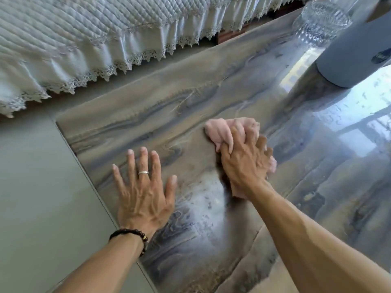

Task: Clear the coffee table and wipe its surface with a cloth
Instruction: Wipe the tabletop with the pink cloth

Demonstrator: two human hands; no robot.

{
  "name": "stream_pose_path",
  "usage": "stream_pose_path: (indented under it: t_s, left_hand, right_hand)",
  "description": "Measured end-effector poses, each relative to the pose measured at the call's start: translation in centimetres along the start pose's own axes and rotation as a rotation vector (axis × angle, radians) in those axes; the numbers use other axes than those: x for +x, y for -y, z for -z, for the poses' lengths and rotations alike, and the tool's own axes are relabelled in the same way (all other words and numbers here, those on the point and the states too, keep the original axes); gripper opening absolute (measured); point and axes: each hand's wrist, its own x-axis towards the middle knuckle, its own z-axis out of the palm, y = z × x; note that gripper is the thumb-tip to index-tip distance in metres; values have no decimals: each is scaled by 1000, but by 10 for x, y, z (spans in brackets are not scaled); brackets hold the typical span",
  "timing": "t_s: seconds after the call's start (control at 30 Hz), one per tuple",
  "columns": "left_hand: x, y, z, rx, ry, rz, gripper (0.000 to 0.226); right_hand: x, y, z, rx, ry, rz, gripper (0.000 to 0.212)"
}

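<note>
The coffee table (160,106) has a glossy marbled grey and tan top that fills most of the view. My right hand (243,161) grips a crumpled pink cloth (224,132) and presses it on the table top near the middle. The cloth bulges out beyond my fingers and under my wrist. My left hand (143,193) lies flat on the table near its left edge, fingers spread and straight, holding nothing. It wears a ring and a dark bead bracelet.
A grey cylindrical object (355,51) stands on the table at the far right. A clear cut-glass dish (321,22) sits behind it. A sofa with a white quilted, lace-trimmed cover (84,45) runs along the far side. Pale floor (42,197) lies to the left.
</note>
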Motion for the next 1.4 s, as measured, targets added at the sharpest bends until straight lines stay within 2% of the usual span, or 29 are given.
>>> stream_pose_path:
  t_s: [0.03, 0.07, 0.13, 0.17, 0.23, 0.27, 0.37, 0.4, 0.47, 0.53, 0.57, 0.6, 0.7, 0.73, 0.83, 0.9, 0.97, 1.07, 1.1, 1.13, 1.2, 1.27, 1.3, 1.33, 1.4]
  left_hand:
    - [0, 1, -1, 3, 3, -1, 71]
    - [0, 2, -1, 6, 9, 1, 71]
    - [-1, 3, -1, 9, 22, 2, 70]
    - [-1, 4, -1, 9, 22, 7, 70]
    - [0, 5, 1, 10, 23, 10, 69]
    - [0, 5, 2, 16, 23, 7, 69]
    - [-1, 5, 0, 16, 32, 3, 70]
    - [-1, 5, 0, 6, 35, 4, 70]
    - [2, 5, 3, -31, 31, 23, 71]
    - [8, 4, 12, -70, -13, 52, 77]
    - [11, 5, 17, -71, -46, 56, 78]
    - [16, 5, 22, -61, -77, 57, 78]
    - [39, 11, 28, -34, -114, 81, 79]
    - [51, 15, 26, -29, -123, 113, 79]
    - [86, 28, 23, -15, -144, 219, 79]
    - [100, 37, 20, -8, -141, 281, 78]
    - [103, 39, 19, -15, -146, 306, 75]
    - [103, 37, 17, -32, -120, 305, 72]
    - [104, 39, 17, -38, -117, 309, 72]
    - [105, 39, 17, -44, -110, 306, 72]
    - [105, 41, 19, -51, -89, 306, 75]
    - [103, 39, 19, -55, -76, 308, 78]
    - [103, 39, 20, -55, -76, 312, 79]
    - [104, 39, 21, -53, -78, 317, 79]
    - [108, 39, 23, -57, -60, 321, 79]
  right_hand:
    - [4, 21, -5, 34, -16, -29, 45]
    - [-1, 41, -10, 55, -63, 38, 46]
    - [-35, 60, -12, 78, -75, 283, 50]
    - [-53, 52, -9, 85, -22, 411, 51]
    - [-48, 15, -2, 51, 20, 514, 53]
    - [-26, 2, -1, 31, 17, 463, 56]
    - [34, 16, -4, 25, 16, 84, 55]
    - [32, 32, -9, 36, -12, 89, 53]
    - [3, 56, -10, 73, -22, 319, 51]
    - [-17, 38, -6, 55, 41, 607, 51]
    - [-6, 26, -4, 44, 46, 646, 53]
    - [15, 21, -1, 45, 48, 587, 55]
    - [51, 49, -3, 62, 62, 194, 47]
    - [43, 63, -6, 72, 42, 211, 46]
    - [14, 70, -9, 77, 28, 634, 46]
    - [30, 49, -5, 79, 58, 774, 47]
    - [62, 38, -7, 49, 6, 662, 54]
    - [95, 76, -18, 103, 13, 229, 47]
    - [95, 100, -22, 121, 32, 156, 44]
    - [89, 121, -25, 122, 30, 176, 43]
    - [61, 137, -28, 129, 12, 455, 48]
    - [49, 108, -22, 108, 52, 736, 50]
    - [61, 89, -16, 75, 66, 778, 53]
    - [82, 77, -14, 46, 50, 738, 55]
    - [130, 86, -13, 42, 35, 427, 52]
